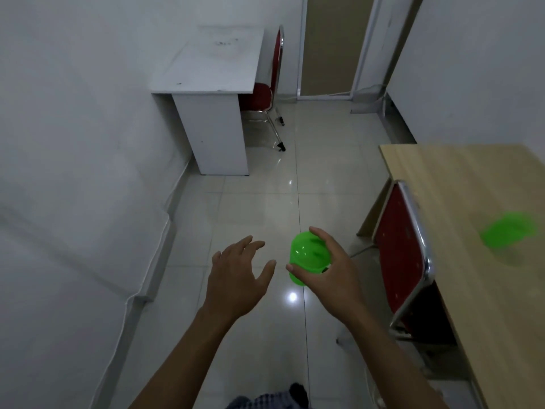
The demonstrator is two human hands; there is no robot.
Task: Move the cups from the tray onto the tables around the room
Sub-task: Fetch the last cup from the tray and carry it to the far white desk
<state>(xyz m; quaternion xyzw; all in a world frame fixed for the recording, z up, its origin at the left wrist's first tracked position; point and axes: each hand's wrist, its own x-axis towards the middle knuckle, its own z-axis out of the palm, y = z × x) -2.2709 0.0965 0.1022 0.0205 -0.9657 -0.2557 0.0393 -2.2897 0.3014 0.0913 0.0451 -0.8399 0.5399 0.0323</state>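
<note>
The green cup (306,256) is in the air above the tiled floor (265,202), left of the wooden table (460,184), pinched sideways by the right hand (327,270). The left hand (236,276) is spread and empty beside the cup. On the wooden table lies a blurred green thing (510,233), perhaps another cup. This tilted, fingertip hold may slip, so the cup could fall on the floor before it reaches the white table (212,63) beyond.

Open tiled floor (259,178) ahead, white desk (212,66) far left, red chair (404,249) w/ wooden table (460,184) right.
</note>
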